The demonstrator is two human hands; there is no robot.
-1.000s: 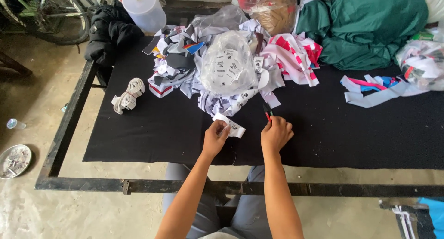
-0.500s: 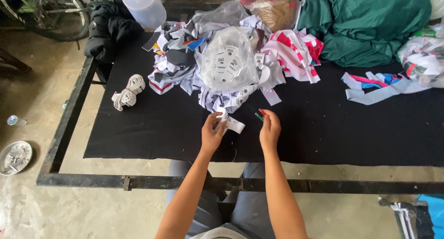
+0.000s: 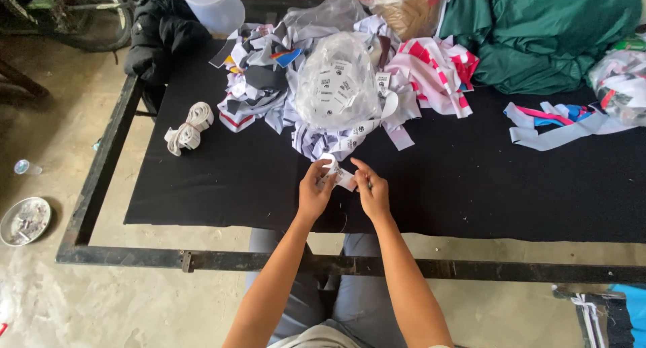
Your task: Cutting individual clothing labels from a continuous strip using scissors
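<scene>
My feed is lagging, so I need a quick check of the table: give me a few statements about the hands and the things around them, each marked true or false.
1. Both hands, left hand and right hand, hold a small white fabric label strip between them. True.
2. The clear plastic bag of white labels lies in the pile of fabric scraps behind the hands. True.
3. The coiled white elastic band lies to the right of the hands. False: it lies to their left on the black table cover.
4. The green cloth heap is at the table's near edge. False: it sits at the far right corner.
5. The black jacket sits at the table's far left corner. True.
</scene>
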